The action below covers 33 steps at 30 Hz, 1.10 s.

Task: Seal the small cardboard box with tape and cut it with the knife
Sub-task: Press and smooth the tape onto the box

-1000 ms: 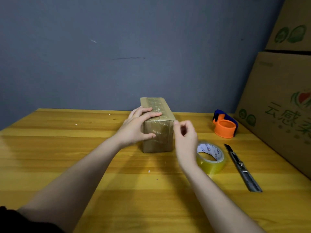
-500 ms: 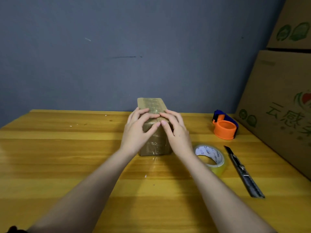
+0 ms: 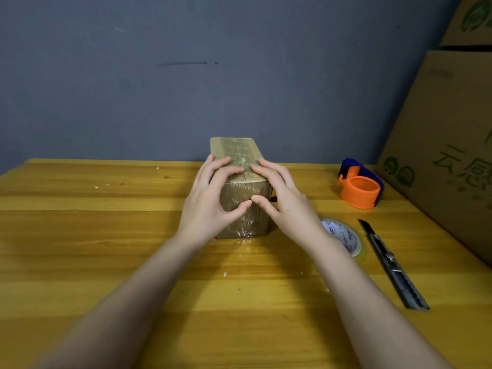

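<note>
A small cardboard box, shiny with clear tape, stands on the wooden table in the middle. My left hand grips its near left corner, fingers on the top and thumb on the front face. My right hand holds the near right corner the same way, and the two thumbs almost meet on the front. A roll of clear tape lies flat to the right, partly hidden by my right forearm. Right of the roll lies a grey utility knife with its blade pointing away from me.
An orange and blue tape dispenser stands at the back right. Large printed cardboard cartons are stacked along the right edge of the table. A grey wall stands directly behind the table.
My right hand came from beside the box onto its near right corner. Both thumbs have slid down onto the front face. The box has shifted slightly under the hands.
</note>
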{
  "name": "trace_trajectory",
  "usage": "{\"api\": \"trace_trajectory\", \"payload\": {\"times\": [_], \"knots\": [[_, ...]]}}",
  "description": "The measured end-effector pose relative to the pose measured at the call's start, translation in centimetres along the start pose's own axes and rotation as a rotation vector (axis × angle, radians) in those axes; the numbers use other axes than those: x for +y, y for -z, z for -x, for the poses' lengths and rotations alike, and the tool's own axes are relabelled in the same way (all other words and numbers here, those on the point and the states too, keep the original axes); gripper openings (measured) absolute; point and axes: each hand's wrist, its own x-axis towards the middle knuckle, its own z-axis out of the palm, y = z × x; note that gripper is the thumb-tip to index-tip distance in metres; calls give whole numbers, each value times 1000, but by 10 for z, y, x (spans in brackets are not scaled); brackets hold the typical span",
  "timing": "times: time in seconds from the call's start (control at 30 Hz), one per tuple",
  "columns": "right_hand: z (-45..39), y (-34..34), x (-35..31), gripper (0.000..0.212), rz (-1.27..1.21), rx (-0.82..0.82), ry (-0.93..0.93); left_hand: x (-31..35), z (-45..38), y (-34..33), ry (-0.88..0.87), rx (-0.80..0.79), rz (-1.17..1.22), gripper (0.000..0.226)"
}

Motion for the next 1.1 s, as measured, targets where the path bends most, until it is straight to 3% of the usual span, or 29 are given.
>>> {"api": "trace_trajectory", "payload": {"times": [0.3,0.4,0.5,0.57,0.73,1.1], "knots": [[0,9,2,80,113,-108,22,-4,0,9,-34,-96,-100,77],[-1,9,-2,68,23,-93,-15,-3,-3,19,-20,-136,-33,65],[-4,-2,-14,41,-27,79,-69,-4,-6,24,49,-109,105,51],[-5,-14,-19,36,-20,192,-87,-3,-7,20,83,-68,146,46],[-4,-27,-15,46,34,287,-60,-3,-5,7,59,13,155,39],[4,-31,-8,55,73,243,7,-16,-2,8,-62,-61,56,49]]}}
